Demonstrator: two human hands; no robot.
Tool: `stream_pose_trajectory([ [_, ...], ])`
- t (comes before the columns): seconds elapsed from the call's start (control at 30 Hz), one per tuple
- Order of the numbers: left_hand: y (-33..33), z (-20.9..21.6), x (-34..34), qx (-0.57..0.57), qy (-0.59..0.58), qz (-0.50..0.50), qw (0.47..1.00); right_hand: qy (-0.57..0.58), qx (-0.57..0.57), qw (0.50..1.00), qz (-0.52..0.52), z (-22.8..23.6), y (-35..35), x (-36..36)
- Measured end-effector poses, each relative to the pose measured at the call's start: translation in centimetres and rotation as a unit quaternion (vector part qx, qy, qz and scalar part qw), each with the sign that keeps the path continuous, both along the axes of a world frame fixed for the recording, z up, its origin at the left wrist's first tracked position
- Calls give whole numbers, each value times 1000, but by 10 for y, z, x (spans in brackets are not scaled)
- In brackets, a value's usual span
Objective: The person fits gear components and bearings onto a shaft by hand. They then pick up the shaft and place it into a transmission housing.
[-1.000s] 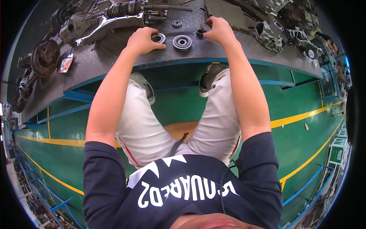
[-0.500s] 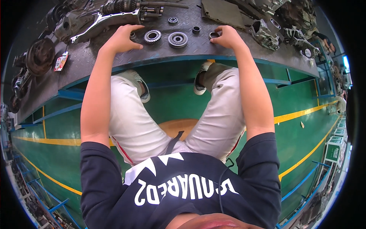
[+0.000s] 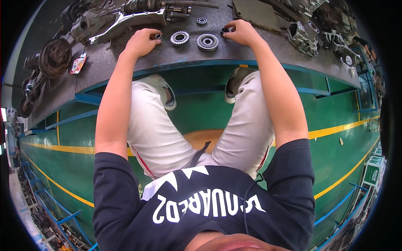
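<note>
the left hand (image 3: 142, 42) is clamped, thumb and fingers, on a small metal ring (image 3: 158, 37), left of the toothed gear (image 3: 187, 38). the right hand (image 3: 243, 33) is clamped on a dark ring (image 3: 223, 30), right of the large bearing (image 3: 201, 42). gear and large bearing lie flat on the counter (image 3: 167, 58), just apart; a small bearing (image 3: 202, 23) lies beyond them.

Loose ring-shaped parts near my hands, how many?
5: a silver ring at the left hand; a toothed gear, wide ring and small bearing between the hands; a dark ring at the right hand, which may hide more.
</note>
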State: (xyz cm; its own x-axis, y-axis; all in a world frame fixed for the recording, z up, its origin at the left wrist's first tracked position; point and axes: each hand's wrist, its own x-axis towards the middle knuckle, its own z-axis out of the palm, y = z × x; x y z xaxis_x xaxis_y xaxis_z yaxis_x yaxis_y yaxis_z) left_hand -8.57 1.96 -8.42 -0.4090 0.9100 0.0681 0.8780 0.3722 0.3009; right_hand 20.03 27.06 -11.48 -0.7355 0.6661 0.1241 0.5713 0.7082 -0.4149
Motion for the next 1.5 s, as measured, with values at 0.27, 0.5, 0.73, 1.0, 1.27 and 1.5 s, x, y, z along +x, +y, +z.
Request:
stream_pose_trajectory([
  [0.27, 1, 0, 4, 26, 29, 7, 999, 30, 67, 997, 24, 5, -21, -25],
  [0.5, 19, 10, 30, 211, 36, 13, 977, 199, 107, 966, 129, 5, -76, -71],
  [0.73, 32, 35, 76, 309, -28, 65, 949, 147, 92, 972, 161, -1, -90, -95],
  [1.0, 29, 7, 44, 114, -14, 43, 992, 143, 97, 976, 131, 3, -79, -85],
  [1.27, 29, 8, 50, 115, -37, 25, 992, 101, 81, 980, 151, 2, -82, -82],
  [1.5, 26, 14, 56, 124, -78, -22, 989, 109, 61, 979, 159, -1, -83, -84],
])
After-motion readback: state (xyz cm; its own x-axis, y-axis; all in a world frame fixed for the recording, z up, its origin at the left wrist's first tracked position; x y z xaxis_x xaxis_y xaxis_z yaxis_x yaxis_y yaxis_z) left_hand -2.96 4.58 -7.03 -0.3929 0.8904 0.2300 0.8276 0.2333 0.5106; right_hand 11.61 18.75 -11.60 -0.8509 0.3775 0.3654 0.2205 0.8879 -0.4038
